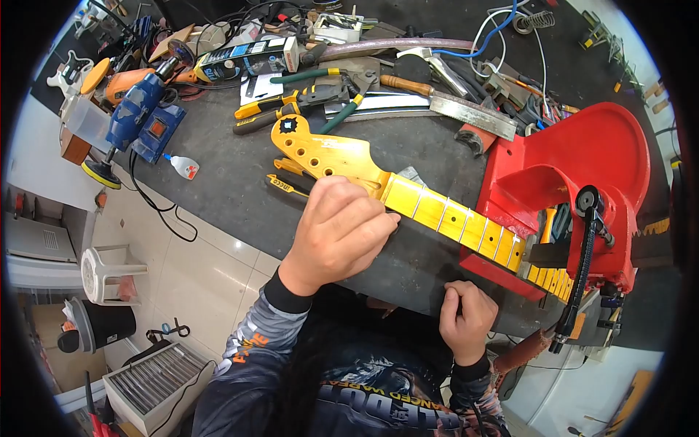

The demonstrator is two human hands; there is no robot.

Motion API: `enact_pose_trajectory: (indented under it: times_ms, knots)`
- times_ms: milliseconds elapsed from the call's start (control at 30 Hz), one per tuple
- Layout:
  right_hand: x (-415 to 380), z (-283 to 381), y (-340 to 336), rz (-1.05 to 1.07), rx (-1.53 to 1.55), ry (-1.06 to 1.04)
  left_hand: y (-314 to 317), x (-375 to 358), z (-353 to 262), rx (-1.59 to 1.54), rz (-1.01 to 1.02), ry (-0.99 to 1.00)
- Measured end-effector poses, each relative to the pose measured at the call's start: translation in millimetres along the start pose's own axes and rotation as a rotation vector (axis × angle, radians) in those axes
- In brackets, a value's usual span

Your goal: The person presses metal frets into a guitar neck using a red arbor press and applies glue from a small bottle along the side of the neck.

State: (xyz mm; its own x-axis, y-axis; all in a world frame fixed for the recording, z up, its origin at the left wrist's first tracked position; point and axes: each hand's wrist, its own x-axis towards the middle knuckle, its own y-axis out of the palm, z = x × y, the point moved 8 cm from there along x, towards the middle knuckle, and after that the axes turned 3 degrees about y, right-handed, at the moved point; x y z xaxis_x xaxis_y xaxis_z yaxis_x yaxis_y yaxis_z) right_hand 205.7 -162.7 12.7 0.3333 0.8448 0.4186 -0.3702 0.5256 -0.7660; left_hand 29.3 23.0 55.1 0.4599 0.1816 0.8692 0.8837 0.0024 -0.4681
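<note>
A yellow maple guitar neck (455, 218) lies diagonally over the bench, headstock (309, 146) at the upper left. The headstock has round tuner holes and a dark sticker. My left hand (338, 233) is closed at the neck's near edge, by the nut, its curled fingers against the wood. The neck's far end passes through a red metal fixture (510, 171) with a black handle (580, 277) on its near side. My right hand (468, 320) is a loose fist at the bench's front edge, below the neck. Its palm is hidden, so I cannot see what it holds, if anything.
Behind the neck lie pliers (342, 95), a wooden-handled file or rasp (466, 113) and heaped tools. At left are a blue bench grinder (138, 109) and a small white glue bottle (183, 166). A white stool (109, 273) stands on the floor.
</note>
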Motion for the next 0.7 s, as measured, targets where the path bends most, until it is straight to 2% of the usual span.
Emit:
enact_pose_trajectory:
  times_ms: [100,200,300,433,500,700]
  knots:
    - [-1,0,1,0.004,-0.002,-0.001,-12,-2,13,-0.021,-0.05,-0.054]
    - [0,3,0,-0.006,-0.008,-0.014,-18,-4,33,0.058,0.088,-0.276]
    - [1,4,0,0.0,-0.015,-0.011,-18,-1,34,0.068,0.166,-0.316]
    - [-1,3,1,-0.003,-0.019,-0.017,-11,-4,42,0.121,0.197,-0.313]
    - [-1,3,1,-0.006,-0.021,-0.022,-8,-6,41,0.203,0.196,-0.25]
    - [-1,3,1,-0.004,-0.028,-0.015,-10,-6,42,0.176,0.163,-0.276]
